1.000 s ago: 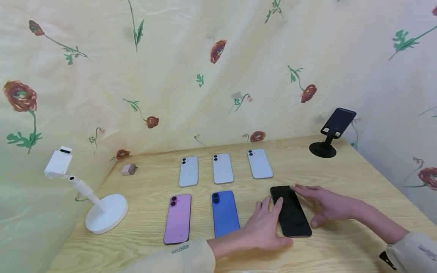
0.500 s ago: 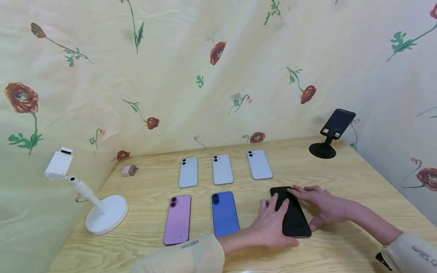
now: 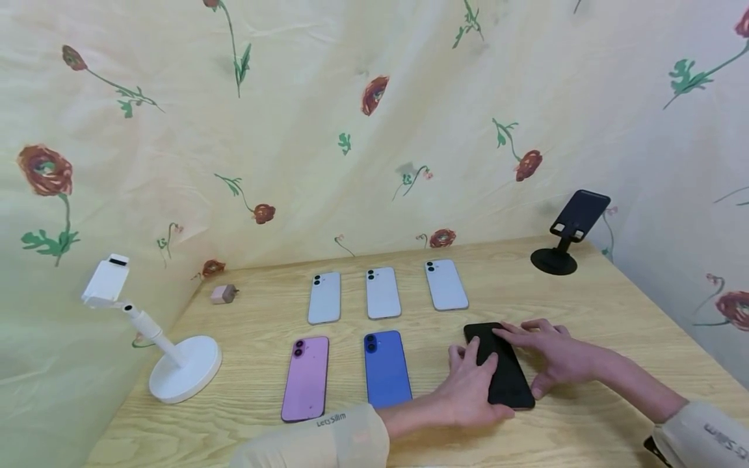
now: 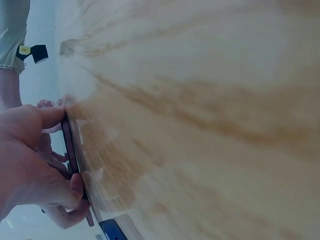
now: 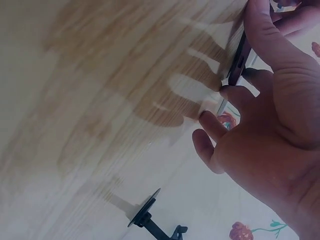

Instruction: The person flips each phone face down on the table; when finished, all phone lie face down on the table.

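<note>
A black smartphone lies dark face up near the table's right front, and both hands are on it. My left hand grips its left side, thumb at the near end and fingertips over the dark face. On the right side, my right hand holds the edge between thumb and fingers, the forefinger reaching the far corner. In the left wrist view the phone's thin edge shows between the digits. The right wrist view has fingertips at one corner of the phone. Its underside is hidden.
Left of the hands lie a blue phone and a pink phone. Several pale phones, one of them a white phone, form a row behind. A white stand, a plug adapter and a black stand stand farther out.
My left hand has shifted right, its fingers reaching farther over the black phone. My right hand has drawn slightly left and closer on its edge. The other phones have stayed put.
</note>
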`<state>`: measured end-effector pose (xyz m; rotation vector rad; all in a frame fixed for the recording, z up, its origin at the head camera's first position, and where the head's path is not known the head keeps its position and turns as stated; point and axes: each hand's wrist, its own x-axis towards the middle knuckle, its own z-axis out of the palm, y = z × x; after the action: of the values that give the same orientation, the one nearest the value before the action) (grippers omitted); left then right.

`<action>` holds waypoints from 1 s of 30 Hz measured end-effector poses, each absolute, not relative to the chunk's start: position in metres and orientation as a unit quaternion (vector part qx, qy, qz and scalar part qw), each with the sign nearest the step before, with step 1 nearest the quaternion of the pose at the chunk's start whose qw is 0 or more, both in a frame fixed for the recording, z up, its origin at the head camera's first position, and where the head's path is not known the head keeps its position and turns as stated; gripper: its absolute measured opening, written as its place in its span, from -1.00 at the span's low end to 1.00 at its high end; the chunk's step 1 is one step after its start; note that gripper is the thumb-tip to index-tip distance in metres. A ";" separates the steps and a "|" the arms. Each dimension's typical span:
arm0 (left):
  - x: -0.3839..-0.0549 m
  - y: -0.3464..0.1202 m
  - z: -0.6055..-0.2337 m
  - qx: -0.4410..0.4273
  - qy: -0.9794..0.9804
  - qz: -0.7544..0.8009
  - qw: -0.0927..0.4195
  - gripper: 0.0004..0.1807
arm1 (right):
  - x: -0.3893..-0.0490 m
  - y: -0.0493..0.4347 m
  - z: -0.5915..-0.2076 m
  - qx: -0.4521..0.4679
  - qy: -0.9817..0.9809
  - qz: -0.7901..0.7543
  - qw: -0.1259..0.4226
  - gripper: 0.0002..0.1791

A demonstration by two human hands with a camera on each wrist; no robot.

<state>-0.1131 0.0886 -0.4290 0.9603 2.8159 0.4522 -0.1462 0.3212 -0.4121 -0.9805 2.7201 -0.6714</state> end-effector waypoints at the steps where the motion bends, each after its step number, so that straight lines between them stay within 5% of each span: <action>1: -0.113 0.089 -0.429 0.318 0.934 0.151 0.067 -0.12 | -0.146 0.321 -0.413 -0.329 0.913 -0.226 0.085 0.23; 30: -0.113 0.085 -0.428 0.320 0.928 0.185 0.053 -0.16 | -0.145 0.323 -0.410 -0.337 0.904 -0.258 0.046 0.23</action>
<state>-0.1133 0.0847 -0.4279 0.9739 2.8190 0.5617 -0.1452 0.3228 -0.4102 -1.0283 2.7620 -0.7870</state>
